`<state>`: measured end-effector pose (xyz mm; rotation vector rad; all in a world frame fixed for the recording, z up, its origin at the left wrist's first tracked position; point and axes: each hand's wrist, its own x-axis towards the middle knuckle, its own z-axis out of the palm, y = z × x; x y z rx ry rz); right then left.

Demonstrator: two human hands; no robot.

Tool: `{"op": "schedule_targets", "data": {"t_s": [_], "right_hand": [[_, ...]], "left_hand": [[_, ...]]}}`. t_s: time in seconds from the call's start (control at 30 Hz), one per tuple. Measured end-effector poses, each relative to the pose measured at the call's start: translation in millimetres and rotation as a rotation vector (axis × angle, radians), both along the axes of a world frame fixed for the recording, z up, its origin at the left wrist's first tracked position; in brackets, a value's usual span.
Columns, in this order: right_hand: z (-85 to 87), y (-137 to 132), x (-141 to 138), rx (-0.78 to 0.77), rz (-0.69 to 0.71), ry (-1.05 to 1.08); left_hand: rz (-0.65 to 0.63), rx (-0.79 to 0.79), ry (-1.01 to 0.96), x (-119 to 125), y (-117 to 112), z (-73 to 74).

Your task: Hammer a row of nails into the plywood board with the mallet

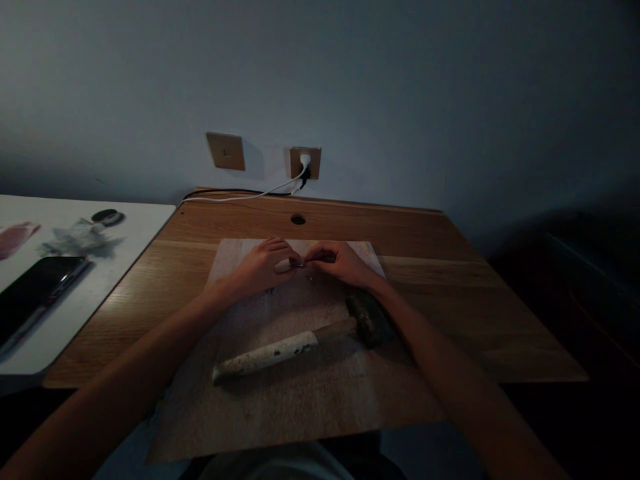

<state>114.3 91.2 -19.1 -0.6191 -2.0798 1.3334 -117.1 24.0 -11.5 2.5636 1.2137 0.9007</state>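
Observation:
My left hand (267, 265) and my right hand (343, 264) meet fingertip to fingertip over the far part of a worn, pale board (300, 413). Both are closed in a pinch. A tiny shiny piece (301, 265) shows between them, too small and dim to name. Something white (283, 265) lies along my left thumb; whether it is a wrapping or a held item is unclear. Closer to me, a hammer (273, 353) rests on the board, its handle partly white and flaking, its dark head beside my right wrist. Small bits (271, 291) lie near my left hand.
The board lies on a wooden desk (430, 287) and overhangs its front edge. At left a white table (125, 267) holds a black phone (40, 293), crumpled grey plastic (83, 239) and a round dark lid (107, 217). Cables (240, 195) run to a wall socket (313, 155).

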Motion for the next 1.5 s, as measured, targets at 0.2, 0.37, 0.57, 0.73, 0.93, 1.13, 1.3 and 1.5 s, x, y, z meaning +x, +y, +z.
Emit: {"op": "schedule_targets", "data": {"t_s": [0.2,0.37,0.57,0.73,0.93,1.13,1.3,1.5], "right_hand": [[6.9,0.6,4.7,0.136,-0.074,-0.108],[23.5,3.7,13.1,0.296,-0.058,-0.268],[57.7,-6.5,9.2,0.358,0.095,-0.582],[65.7,-25.7,-8.9,0.483,0.124,-0.935],[61.7,-31.0,-20.2,0.577,0.138,-1.009],[76.4,-27.3,-1.7,0.496,0.141,-0.949],[88.3,-30.0,25.9,0.447,0.166,-0.959],[94.0,-48.5,27.1,0.499,0.221,-1.102]], "left_hand": [[0.060,0.038,-0.029,-1.1,-0.9,2.0],[0.145,0.001,-0.108,-6.6,2.7,1.5],[0.211,-0.089,-0.211,-11.5,7.4,-1.8],[0.204,-0.085,-0.247,-12.3,7.9,-3.4],[0.269,-0.098,-0.291,-13.2,9.8,-5.3],[0.294,-0.090,-0.300,-14.4,11.5,-6.2],[0.264,-0.098,-0.286,-12.2,10.5,-4.8],[0.290,-0.094,-0.273,-11.5,11.1,-3.9]]}}
